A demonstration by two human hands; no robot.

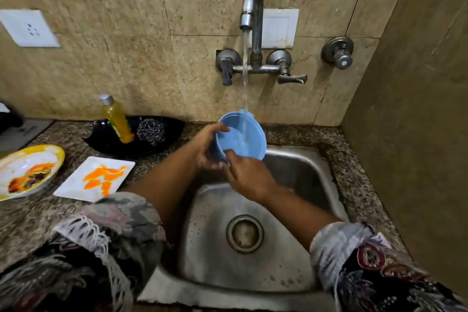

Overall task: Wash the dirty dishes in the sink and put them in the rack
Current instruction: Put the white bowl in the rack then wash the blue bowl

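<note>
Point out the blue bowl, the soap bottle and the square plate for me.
blue bowl [249, 134]: head view, inner wall.
soap bottle [118, 121]: head view, yellow body.
square plate [76, 185]: head view, bare white corner.

Home kitchen, steel sink [298, 172], wall tap [252, 7], granite counter [38, 218], dirty plates [27, 172]

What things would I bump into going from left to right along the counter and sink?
Round dirty plate → square white plate → yellow soap bottle → steel scrubber → left hand → blue bowl, under the running water → wall valve knob.
</note>
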